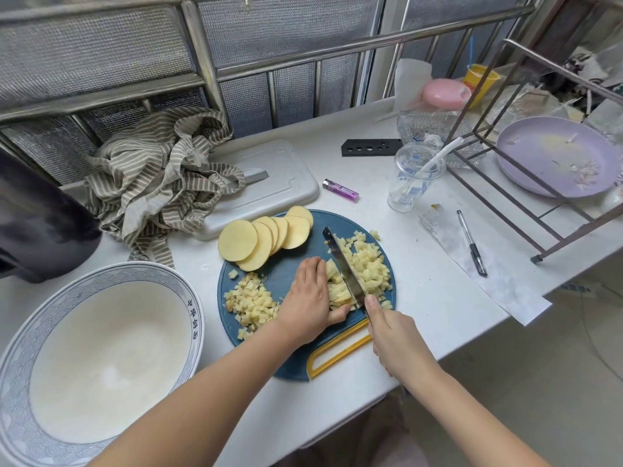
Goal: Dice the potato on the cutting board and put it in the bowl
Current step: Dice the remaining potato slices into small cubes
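A round blue cutting board (279, 274) with a yellow-edged handle lies in the middle of the white counter. Several round potato slices (263, 237) fan across its far side. Two piles of potato dice (251, 303) lie on the board's left and right. My left hand (310, 298) presses down on potato strips (337, 284). My right hand (397, 345) grips a knife (344, 264), its blade down in the strips just right of my left fingers. A large white bowl (188, 298) with a blue patterned rim stands empty at the left.
A striped cloth (158, 183) lies over a white board (286, 176) behind. A purple lighter (340, 189), plastic cup (414, 173), pen (472, 244), paper strip and metal rack (526, 183) with a lilac plate (526, 163) sit to the right. The counter edge runs close on the right.
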